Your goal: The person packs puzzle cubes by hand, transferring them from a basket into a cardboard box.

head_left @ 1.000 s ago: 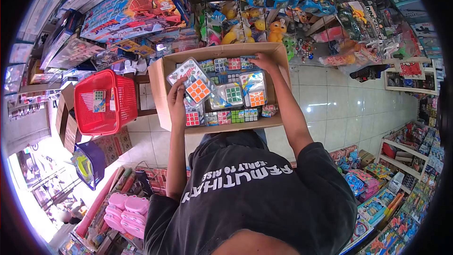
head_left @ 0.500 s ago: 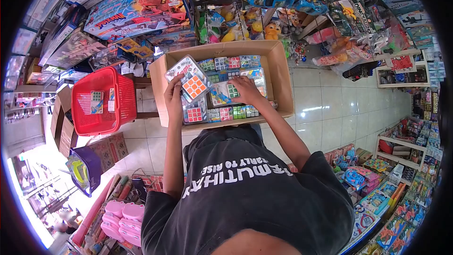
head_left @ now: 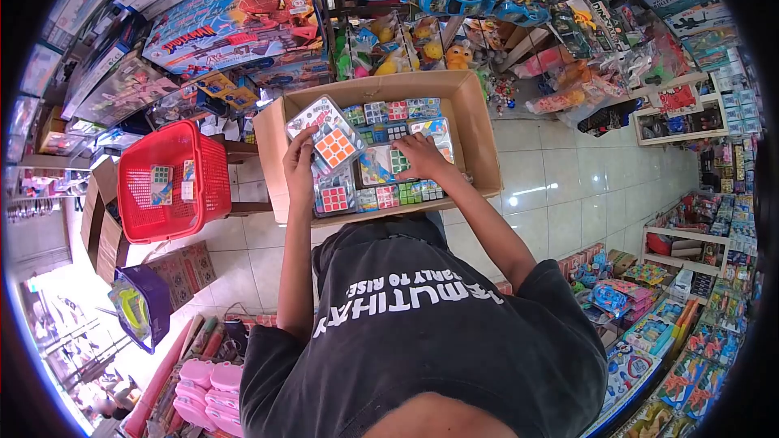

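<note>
My left hand point(head_left: 299, 161) is closed on the edge of a packaged puzzle cube point(head_left: 335, 146) with an orange face, held tilted over the left side of a cardboard box point(head_left: 479, 126). Inside the box, my right hand point(head_left: 426, 157) grips another packaged puzzle cube point(head_left: 398, 161) with a green face; its fingers and thumb lie around the cube and partly cover the pack. Below my left hand's pack lies a packaged cube with a red face point(head_left: 333, 199). Several more packaged cubes point(head_left: 398, 111) stand in rows along the box's far and near sides.
Left of the box is a red plastic basket point(head_left: 213, 186) with packaged cubes point(head_left: 161, 185) in it. Toy boxes point(head_left: 235, 20) and bagged toys point(head_left: 458, 55) line the far side. Tiled floor point(head_left: 527, 186) lies to the right, with stocked shelves point(head_left: 686, 247) beyond.
The camera view has shifted slightly, so the basket and shelves appear a little further left. Both hands stay at the same packs, with hardly any movement.
</note>
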{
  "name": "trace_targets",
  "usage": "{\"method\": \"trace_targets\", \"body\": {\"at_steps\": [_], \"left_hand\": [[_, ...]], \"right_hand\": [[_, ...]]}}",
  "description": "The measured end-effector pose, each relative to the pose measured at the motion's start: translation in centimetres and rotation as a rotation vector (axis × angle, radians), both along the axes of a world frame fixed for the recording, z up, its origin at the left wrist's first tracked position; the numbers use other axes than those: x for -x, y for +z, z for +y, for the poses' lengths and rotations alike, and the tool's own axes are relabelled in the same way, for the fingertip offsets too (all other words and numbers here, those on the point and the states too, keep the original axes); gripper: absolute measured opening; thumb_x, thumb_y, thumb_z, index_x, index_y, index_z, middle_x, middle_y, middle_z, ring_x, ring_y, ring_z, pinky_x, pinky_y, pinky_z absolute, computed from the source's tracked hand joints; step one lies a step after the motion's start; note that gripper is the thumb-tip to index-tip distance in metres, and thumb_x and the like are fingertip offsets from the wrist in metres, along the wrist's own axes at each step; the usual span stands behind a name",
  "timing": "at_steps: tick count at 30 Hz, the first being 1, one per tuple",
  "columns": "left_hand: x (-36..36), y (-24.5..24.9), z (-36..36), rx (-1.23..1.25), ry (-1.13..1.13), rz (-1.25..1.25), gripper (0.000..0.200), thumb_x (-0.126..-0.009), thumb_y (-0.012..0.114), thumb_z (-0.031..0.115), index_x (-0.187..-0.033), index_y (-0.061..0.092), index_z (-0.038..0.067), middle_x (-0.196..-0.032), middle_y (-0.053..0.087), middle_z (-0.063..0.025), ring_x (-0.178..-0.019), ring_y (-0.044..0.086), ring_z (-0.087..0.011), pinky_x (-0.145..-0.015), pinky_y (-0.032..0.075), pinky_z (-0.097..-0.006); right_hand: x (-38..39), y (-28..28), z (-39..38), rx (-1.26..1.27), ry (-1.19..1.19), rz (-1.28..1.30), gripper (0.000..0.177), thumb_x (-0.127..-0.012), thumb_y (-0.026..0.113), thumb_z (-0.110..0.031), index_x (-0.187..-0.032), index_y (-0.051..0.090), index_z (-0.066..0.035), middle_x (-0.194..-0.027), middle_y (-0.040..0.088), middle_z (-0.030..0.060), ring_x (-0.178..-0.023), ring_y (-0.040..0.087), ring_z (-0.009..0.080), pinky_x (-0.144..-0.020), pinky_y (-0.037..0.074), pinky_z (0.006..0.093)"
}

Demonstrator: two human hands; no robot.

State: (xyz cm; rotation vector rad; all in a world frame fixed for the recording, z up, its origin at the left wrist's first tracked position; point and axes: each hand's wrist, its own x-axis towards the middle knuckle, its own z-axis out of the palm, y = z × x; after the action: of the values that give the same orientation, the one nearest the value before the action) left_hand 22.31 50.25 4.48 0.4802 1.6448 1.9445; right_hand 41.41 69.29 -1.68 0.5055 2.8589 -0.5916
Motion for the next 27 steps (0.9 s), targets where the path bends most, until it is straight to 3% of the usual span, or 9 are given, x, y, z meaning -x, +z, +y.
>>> {"method": "trace_targets", "body": {"at_steps": [4,7,8,10,11,13,16,22,27], "left_hand": [[0.2,0.4,0.3,0.032,-0.064,0.041,0.023,-0.092,0.047,0.01,-0.109,0.06,0.002,-0.099,0.058,-0.0016,-0.083,0.047,-0.0056,-0.072,0.036,-0.0173],[0.4,0.8,1.0,0.051,-0.153,0.038,0.025,-0.091,0.048,0.008,-0.113,0.057,0.003,-0.101,0.058,-0.0024,-0.085,0.048,-0.0063,-0.074,0.037,-0.0187],[0.5,0.9,1.4,0.049,-0.208,0.028,0.026,-0.09,0.048,0.007,-0.115,0.056,0.003,-0.104,0.058,-0.0028,-0.087,0.048,-0.007,-0.076,0.038,-0.0198],[0.8,0.1,2.3,0.075,-0.261,0.062,0.03,-0.09,0.048,0.006,-0.119,0.052,0.004,-0.108,0.056,-0.0042,-0.091,0.049,-0.0087,-0.081,0.039,-0.0223],[0.7,-0.2,2.7,0.094,-0.293,0.136,0.031,-0.09,0.047,0.005,-0.121,0.051,0.004,-0.109,0.056,-0.0048,-0.092,0.049,-0.0089,-0.082,0.039,-0.0228],[0.6,0.1,3.4,0.112,-0.332,0.139,0.034,-0.09,0.048,0.005,-0.124,0.047,0.005,-0.104,0.057,-0.0068,-0.091,0.049,-0.0078,-0.082,0.039,-0.0229],[0.9,0.5,3.8,0.071,-0.374,0.033,0.034,-0.089,0.05,0.006,-0.123,0.046,0.004,-0.095,0.059,-0.0059,-0.085,0.05,-0.0061,-0.077,0.04,-0.0211],[0.3,-1.7,4.4,0.134,-0.443,0.137,0.035,-0.088,0.054,0.009,-0.123,0.047,0.009,-0.083,0.06,-0.0041,-0.074,0.049,-0.0049,-0.066,0.04,-0.0207],[-0.3,-1.0,2.9,0.27,-0.49,0.005,0.042,-0.088,0.055,0.014,-0.128,0.043,0.015,-0.098,0.059,-0.0074,-0.081,0.053,-0.0081,-0.066,0.042,-0.0221]], "right_hand": [[0.5,0.6,0.3,-0.076,-0.023,0.162,0.069,-0.065,0.073,-0.039,-0.121,0.047,-0.01,-0.114,0.053,0.012,-0.11,0.045,0.0321,-0.09,0.036,0.047],[2.6,4.7,0.5,0.694,-0.238,0.317,0.052,-0.079,0.065,-0.033,-0.121,0.046,-0.007,-0.115,0.054,0.0174,-0.108,0.051,0.0336,-0.093,0.039,0.0419],[3.2,6.4,0.1,0.694,-0.239,0.319,0.052,-0.079,0.065,-0.033,-0.121,0.046,-0.007,-0.115,0.054,0.0174,-0.108,0.051,0.0336,-0.093,0.039,0.0419],[3.9,8.4,-0.8,1.071,-0.387,0.416,0.055,-0.08,0.065,-0.035,-0.124,0.044,-0.009,-0.124,0.045,0.0162,-0.114,0.046,0.0329,-0.097,0.035,0.0403],[3.9,8.9,-1.1,1.071,-0.385,0.418,0.055,-0.08,0.065,-0.035,-0.124,0.044,-0.009,-0.124,0.045,0.0162,-0.114,0.046,0.0329,-0.097,0.035,0.0403],[3.8,9.4,-1.8,0.413,-0.065,0.583,0.062,-0.077,0.067,-0.04,-0.125,0.044,-0.01,-0.128,0.039,0.0178,-0.121,0.038,0.0337,-0.101,0.03,0.041],[2.9,9.1,-2.5,0.058,0.012,0.546,0.066,-0.074,0.068,-0.045,-0.126,0.044,-0.012,-0.131,0.034,0.0172,-0.126,0.03,0.0346,-0.104,0.026,0.0421],[2.6,8.8,-2.8,0.222,-0.002,0.468,0.064,-0.067,0.074,-0.032,-0.119,0.047,-0.008,-0.119,0.048,0.014,-0.112,0.044,0.0328,-0.095,0.035,0.0431],[1.8,7.2,-2.7,0.395,-0.041,0.343,0.059,-0.063,0.075,-0.023,-0.113,0.046,-0.006,-0.113,0.051,0.015,-0.105,0.05,0.0331,-0.089,0.041,0.0392]]}}
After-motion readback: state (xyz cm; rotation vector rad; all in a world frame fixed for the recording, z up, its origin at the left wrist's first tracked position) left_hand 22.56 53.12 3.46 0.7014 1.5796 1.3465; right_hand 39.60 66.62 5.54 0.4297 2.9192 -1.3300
